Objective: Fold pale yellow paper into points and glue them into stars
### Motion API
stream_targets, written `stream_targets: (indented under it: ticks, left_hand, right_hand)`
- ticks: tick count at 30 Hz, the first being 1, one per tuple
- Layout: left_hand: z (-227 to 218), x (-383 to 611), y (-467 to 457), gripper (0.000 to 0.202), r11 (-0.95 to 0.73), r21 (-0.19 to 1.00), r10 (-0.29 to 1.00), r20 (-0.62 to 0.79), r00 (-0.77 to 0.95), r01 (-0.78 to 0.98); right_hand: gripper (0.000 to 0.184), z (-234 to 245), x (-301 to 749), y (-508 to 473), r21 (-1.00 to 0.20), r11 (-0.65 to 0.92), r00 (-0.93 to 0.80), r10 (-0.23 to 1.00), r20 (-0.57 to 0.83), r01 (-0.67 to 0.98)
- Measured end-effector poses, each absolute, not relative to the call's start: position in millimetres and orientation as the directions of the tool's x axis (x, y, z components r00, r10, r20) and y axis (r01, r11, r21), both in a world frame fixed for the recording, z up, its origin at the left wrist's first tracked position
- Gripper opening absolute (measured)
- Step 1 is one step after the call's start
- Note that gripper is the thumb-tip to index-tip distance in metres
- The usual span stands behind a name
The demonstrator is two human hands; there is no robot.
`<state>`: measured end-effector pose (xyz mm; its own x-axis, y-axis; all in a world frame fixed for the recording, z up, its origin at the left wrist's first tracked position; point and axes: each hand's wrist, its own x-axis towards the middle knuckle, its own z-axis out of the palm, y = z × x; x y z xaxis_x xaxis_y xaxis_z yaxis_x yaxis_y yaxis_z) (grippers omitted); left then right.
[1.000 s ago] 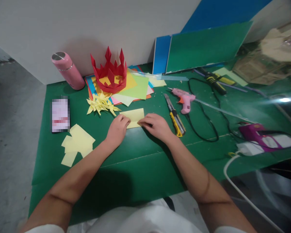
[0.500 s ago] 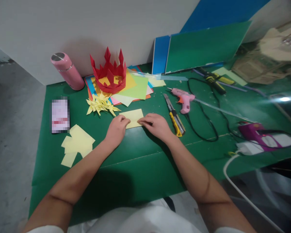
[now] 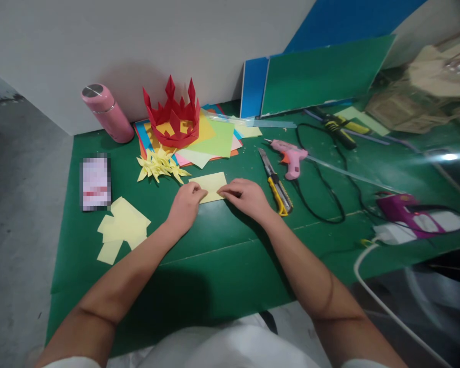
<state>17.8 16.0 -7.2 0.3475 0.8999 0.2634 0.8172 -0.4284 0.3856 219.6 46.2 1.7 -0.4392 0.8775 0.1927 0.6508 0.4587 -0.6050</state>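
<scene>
Grip state: 2 grips on 1 yellow paper slip (image 3: 211,185). My left grip (image 3: 184,205) pinches its left end towards the near corner, thumb against bent fingers. My right grip (image 3: 250,198) pinches the near right corner, thumb and fingertips brought together on it. Whether the paper is doubled beneath my fingertips, I cannot tell.

Reason for hold (my judgement): 1 pinch at each end of the near edge should let me control that edge evenly, with the green worktop (image 3: 214,240) as backing.

Position: the slip lies between the 2 grips, long side running left to right. Its middle and far edge are uncovered and extend beyond my fingertips.

Placement: loose yellow slips (image 3: 127,220) overlap beside my left forearm, probably for easy reach. Folded yellow pieces (image 3: 158,164) are heaped just beyond my left grip, near the red paper crown (image 3: 175,122). The crown stands on fanned coloured sheets (image 3: 223,137), likely set back to spare working room. To the right of my right grip lie the yellow-handled cutter (image 3: 276,190) and pink glue gun (image 3: 290,156), both untouched.
</scene>
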Motion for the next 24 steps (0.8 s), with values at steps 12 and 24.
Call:
stream_targets:
  ticks: [12, 24]
  left_hand:
    - [-9.1, 17.1, 16.5, 0.030, -0.490, 0.370, 0.868, 0.292, 0.402, 0.789]
    - [-5.0, 19.6, 16.2, 0.033, -0.629, 0.269, 0.767, 0.369, 0.525, 0.730]
  right_hand:
    - [0.005, 4.4, 217.4, 46.5, -0.652, 0.372, -0.389, 0.913, 0.127, 0.660]
    - [0.018, 7.1, 215.4, 42.1, -0.662, 0.261, -0.305, 0.951, 0.052, 0.703]
